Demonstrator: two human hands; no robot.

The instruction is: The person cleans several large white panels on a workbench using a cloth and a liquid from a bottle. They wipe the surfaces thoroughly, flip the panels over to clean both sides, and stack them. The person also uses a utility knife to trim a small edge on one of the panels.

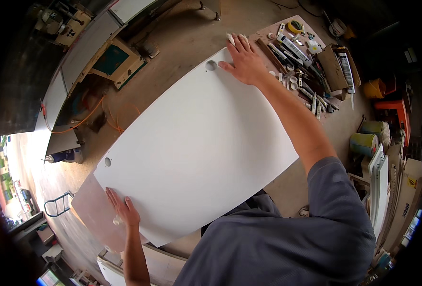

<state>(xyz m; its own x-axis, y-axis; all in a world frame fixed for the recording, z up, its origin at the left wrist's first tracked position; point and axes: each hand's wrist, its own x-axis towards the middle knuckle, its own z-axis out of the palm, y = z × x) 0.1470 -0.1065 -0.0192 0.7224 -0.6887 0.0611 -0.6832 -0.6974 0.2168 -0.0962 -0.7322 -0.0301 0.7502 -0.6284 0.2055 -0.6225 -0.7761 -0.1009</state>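
Note:
In front of me lies a large white panel (187,143), with a round hole near each of the two corners on its long far side. My left hand (126,211) rests at the panel's left end, its fingers stretched out over the edge. A small whitish scrap (117,220) shows beside that palm; whether the hand holds it is hidden. At the far right corner, my right hand (247,63) reaches past one hole with its thumb apart. White cloth (230,40) pokes out around its fingertips, pressed under the fingers.
Beyond my right arm, a board bears tubes, yellow tape (295,26), loose tools and a cardboard box (331,70). Paint cans (364,143) and stacked panels (379,178) stand at the right. An orange hose (81,123) runs along the left; a pinkish board (89,206) shows under the panel.

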